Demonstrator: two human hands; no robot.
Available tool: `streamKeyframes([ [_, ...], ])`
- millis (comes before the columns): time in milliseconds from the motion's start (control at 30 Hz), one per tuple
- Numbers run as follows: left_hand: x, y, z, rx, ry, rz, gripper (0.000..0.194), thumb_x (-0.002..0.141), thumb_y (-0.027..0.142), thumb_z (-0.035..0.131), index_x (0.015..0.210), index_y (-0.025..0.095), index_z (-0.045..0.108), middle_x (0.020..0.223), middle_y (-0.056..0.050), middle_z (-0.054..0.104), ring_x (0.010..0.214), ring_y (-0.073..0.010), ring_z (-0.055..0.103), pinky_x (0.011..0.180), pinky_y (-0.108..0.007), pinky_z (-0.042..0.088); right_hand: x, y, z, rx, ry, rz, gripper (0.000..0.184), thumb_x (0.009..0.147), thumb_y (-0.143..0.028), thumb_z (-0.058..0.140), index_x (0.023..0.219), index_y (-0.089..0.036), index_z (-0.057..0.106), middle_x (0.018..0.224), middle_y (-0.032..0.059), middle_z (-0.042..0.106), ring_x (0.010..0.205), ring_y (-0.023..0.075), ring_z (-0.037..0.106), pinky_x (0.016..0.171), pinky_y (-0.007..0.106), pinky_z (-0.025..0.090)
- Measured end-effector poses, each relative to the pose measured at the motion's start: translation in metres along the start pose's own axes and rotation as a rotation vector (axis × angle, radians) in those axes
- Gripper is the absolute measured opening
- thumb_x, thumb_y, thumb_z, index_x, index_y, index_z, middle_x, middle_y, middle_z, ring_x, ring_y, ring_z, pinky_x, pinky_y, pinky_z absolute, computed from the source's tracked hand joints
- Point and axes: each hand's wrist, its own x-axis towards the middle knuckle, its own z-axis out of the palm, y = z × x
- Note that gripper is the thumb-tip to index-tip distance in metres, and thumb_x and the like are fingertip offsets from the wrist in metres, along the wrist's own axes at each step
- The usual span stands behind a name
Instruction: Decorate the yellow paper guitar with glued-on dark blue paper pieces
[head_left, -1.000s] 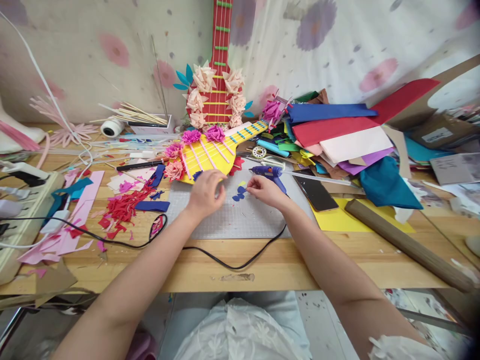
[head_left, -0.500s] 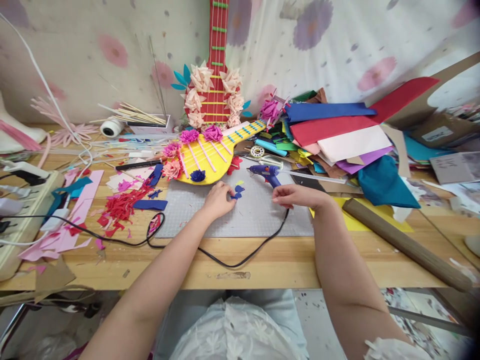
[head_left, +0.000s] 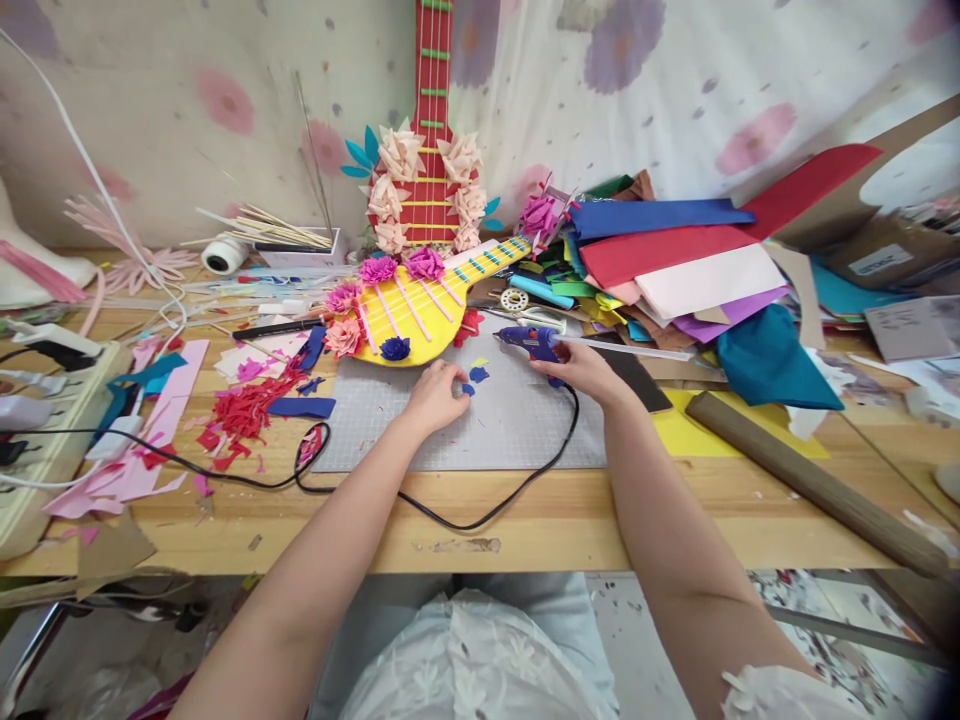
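Note:
My left hand (head_left: 437, 395) rests on the grey cutting mat (head_left: 375, 430), thumb and fingers pinched on a small blue paper piece (head_left: 467, 389). Another blue paper piece (head_left: 478, 374) lies just beyond the fingertips. To the right, my right hand (head_left: 583, 372) is closed round the handle of a blue hot glue gun (head_left: 531, 341); its nozzle points left and a clear glue stick (head_left: 637, 348) runs out of its back. Behind my left hand lies a yellow paper guitar (head_left: 420, 325) with pink flowers and one dark blue flower (head_left: 395, 348).
A red guitar (head_left: 431, 190) with pale flowers stands upright at the back. Red paper scraps (head_left: 251, 405) and a power strip (head_left: 67, 440) lie left. Right are coloured sheets (head_left: 675, 240) and a brown roll (head_left: 810, 480). The gun's black cord (head_left: 480, 525) loops across the front.
My right hand has moved forward and left onto the glue gun and closed round its handle. My left hand stays nearly in place, pinching the blue paper.

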Motion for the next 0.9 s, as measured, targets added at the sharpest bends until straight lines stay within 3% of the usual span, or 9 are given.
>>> streamKeyframes([
  [133, 0.005, 0.003, -0.001, 0.057, -0.028, -0.031, 0.013, 0.066, 0.018, 0.059, 0.079, 0.019, 0.059, 0.096, -0.008, 0.055, 0.100, -0.0254, 0.054, 0.090, -0.038, 0.043, 0.002, -0.002, 0.011, -0.021, 0.059, 0.011, 0.042, 0.065, -0.051, 0.064, 0.084, -0.014, 0.062, 0.079, 0.0065, 0.063, 0.068, 0.0175, 0.053, 0.061, 0.029, 0.038],
  [400, 0.004, 0.001, -0.003, 0.014, -0.017, 0.056, 0.008, 0.066, 0.014, 0.056, 0.071, 0.020, 0.055, 0.083, -0.003, 0.059, 0.082, -0.0188, 0.056, 0.076, -0.032, 0.044, -0.002, -0.004, 0.026, -0.051, 0.138, 0.014, 0.037, 0.068, -0.046, 0.063, 0.090, -0.016, 0.062, 0.088, 0.0084, 0.065, 0.078, 0.0219, 0.058, 0.068, 0.032, 0.043],
  [533, 0.002, 0.002, -0.003, -0.094, -0.010, 0.028, 0.007, 0.069, 0.014, 0.056, 0.072, 0.020, 0.054, 0.073, 0.000, 0.059, 0.068, -0.0148, 0.054, 0.065, -0.028, 0.041, -0.002, -0.002, 0.029, -0.034, 0.147, 0.019, 0.037, 0.070, -0.044, 0.063, 0.094, -0.016, 0.062, 0.092, 0.0094, 0.066, 0.082, 0.0233, 0.059, 0.070, 0.033, 0.043],
  [733, 0.003, -0.009, 0.010, -0.418, 0.143, -0.092, 0.020, 0.070, 0.017, 0.060, 0.090, 0.020, 0.059, 0.074, 0.001, 0.060, 0.061, -0.0106, 0.052, 0.063, -0.025, 0.042, -0.002, -0.001, 0.029, -0.036, 0.169, 0.029, 0.038, 0.070, -0.049, 0.060, 0.092, -0.017, 0.063, 0.084, 0.0078, 0.066, 0.077, 0.0235, 0.059, 0.067, 0.032, 0.042],
  [900, 0.006, -0.017, 0.017, -0.583, 0.279, -0.159, 0.008, 0.070, 0.024, 0.061, 0.075, 0.018, 0.062, 0.069, 0.000, 0.062, 0.061, -0.0112, 0.053, 0.063, -0.025, 0.042, -0.006, -0.009, 0.030, 0.078, 0.187, 0.023, 0.040, 0.069, -0.055, 0.059, 0.080, -0.017, 0.061, 0.072, 0.0045, 0.062, 0.068, 0.0196, 0.056, 0.061, 0.029, 0.041],
])
